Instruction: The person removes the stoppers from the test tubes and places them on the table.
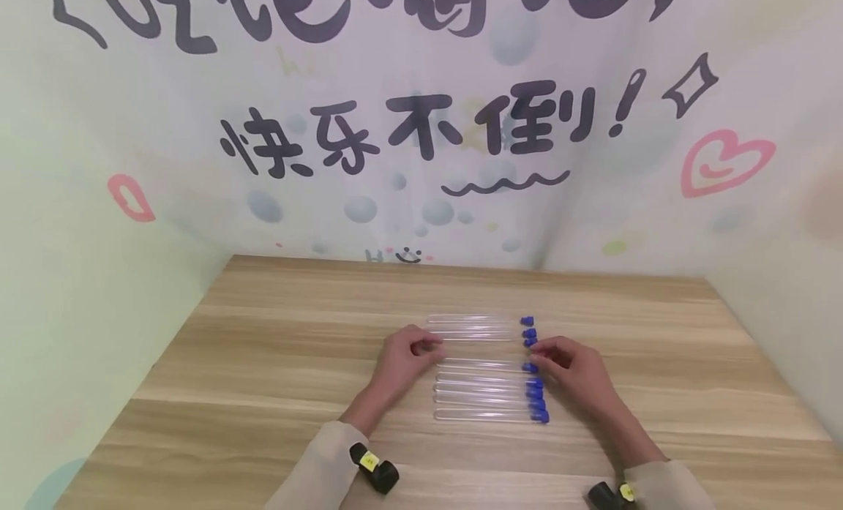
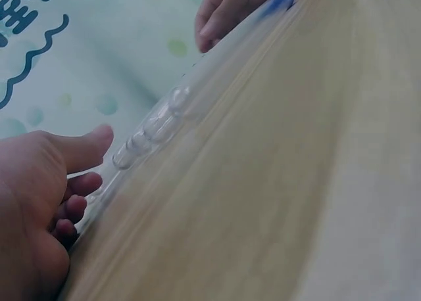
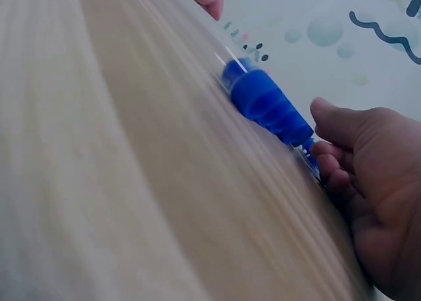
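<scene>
Several clear test tubes with blue caps lie side by side on the wooden table, caps to the right. One test tube (image 1: 484,364) lies in the gap between an upper group (image 1: 470,327) and a lower group (image 1: 484,396). My left hand (image 1: 407,358) is at the rounded left ends, thumb apart from the loosely bent fingers (image 2: 75,208). At the caps, my right hand (image 1: 579,369) has its fingertips close by the single tube's blue cap (image 1: 530,367). In the right wrist view the thumb stands apart from the fingers, beside the row of blue caps (image 3: 263,100).
A white printed cloth (image 1: 408,144) with dark lettering hangs behind the table (image 1: 276,334). Pale walls or cloth stand at both sides. Each sleeve carries a black wrist camera (image 1: 375,467) near the front.
</scene>
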The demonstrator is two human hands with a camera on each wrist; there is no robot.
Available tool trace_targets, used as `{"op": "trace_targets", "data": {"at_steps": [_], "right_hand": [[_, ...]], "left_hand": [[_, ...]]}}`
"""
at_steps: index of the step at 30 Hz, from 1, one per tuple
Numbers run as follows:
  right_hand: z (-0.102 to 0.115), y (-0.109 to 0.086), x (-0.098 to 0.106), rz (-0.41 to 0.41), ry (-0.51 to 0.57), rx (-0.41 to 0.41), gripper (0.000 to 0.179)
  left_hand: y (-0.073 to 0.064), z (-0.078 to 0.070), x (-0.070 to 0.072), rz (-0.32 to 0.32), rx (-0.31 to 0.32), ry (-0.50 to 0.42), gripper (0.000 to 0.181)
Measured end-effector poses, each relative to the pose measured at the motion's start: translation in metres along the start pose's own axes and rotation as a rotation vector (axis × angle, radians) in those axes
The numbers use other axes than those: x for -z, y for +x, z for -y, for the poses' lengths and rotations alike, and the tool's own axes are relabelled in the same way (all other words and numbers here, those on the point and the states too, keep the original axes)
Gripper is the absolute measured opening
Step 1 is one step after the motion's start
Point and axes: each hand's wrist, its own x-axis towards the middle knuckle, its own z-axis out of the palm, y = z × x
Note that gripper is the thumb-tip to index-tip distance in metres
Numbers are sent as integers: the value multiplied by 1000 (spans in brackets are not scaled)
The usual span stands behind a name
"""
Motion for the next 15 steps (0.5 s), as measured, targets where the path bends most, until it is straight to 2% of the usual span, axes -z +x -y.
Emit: {"op": "trace_targets", "data": {"at_steps": [7, 15], "right_hand": [[-2, 2, 4, 78, 29, -2, 19], [-2, 1, 4, 81, 37, 16, 17]], "left_hand": [[2, 5, 3, 78, -32, 43, 18], [3, 5, 1, 72, -27, 86, 17]]}}
